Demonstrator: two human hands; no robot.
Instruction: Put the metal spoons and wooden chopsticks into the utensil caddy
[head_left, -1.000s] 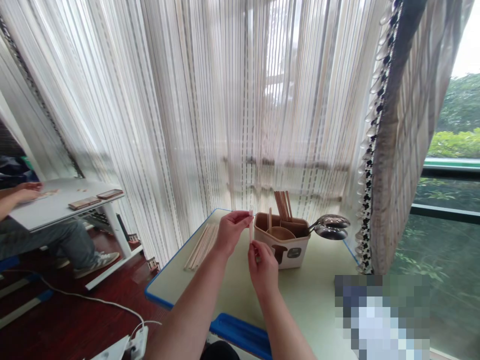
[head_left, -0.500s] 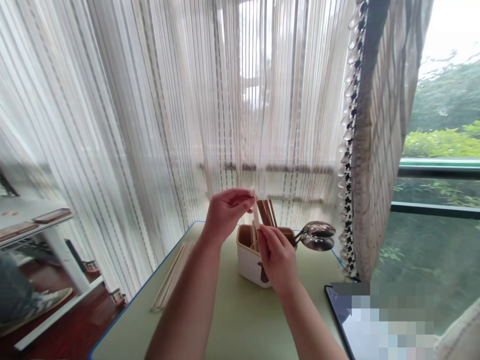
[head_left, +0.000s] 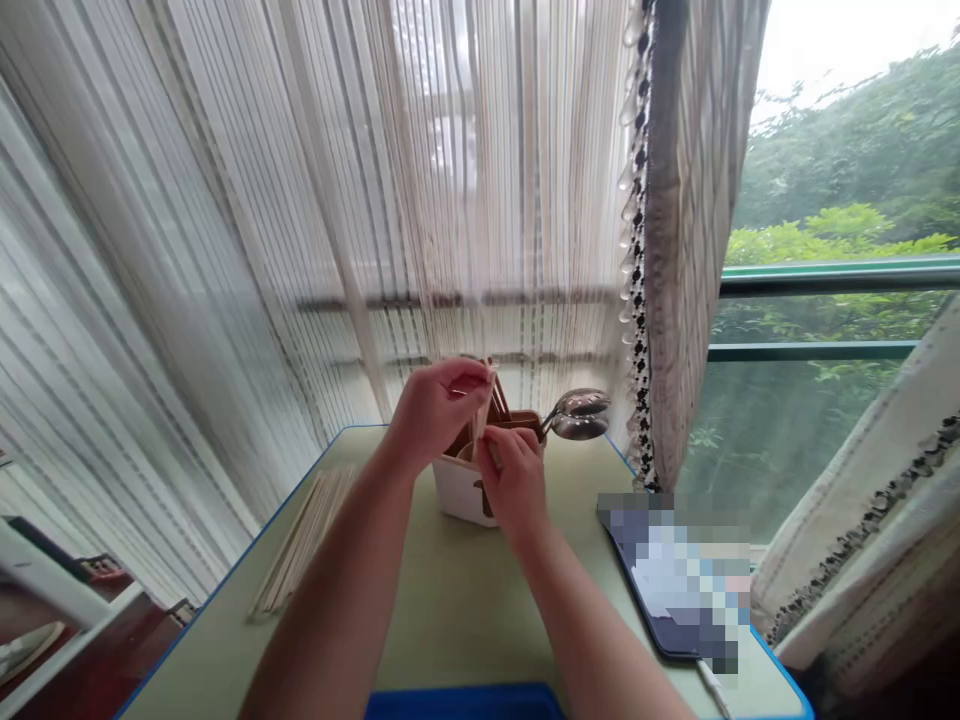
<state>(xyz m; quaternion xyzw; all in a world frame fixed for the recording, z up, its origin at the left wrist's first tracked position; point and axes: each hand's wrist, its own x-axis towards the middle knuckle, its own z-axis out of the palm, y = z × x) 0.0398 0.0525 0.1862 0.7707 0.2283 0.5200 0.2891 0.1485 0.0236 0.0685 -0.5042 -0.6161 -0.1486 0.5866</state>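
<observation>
While the left hand (head_left: 439, 415) pinches high and the right hand (head_left: 517, 480) lower, a pale stick (head_left: 485, 408) stands near-upright by the container (head_left: 459, 492), table's (head_left: 450, 610) far half. Probably light, stiff, snappable; fingertip hold near ends suits.

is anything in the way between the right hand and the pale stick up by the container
Nothing visible is: the right hand pinches the pale stick directly, below the left hand, which grips its upper part. The container shows behind the stick, not between them.
</observation>
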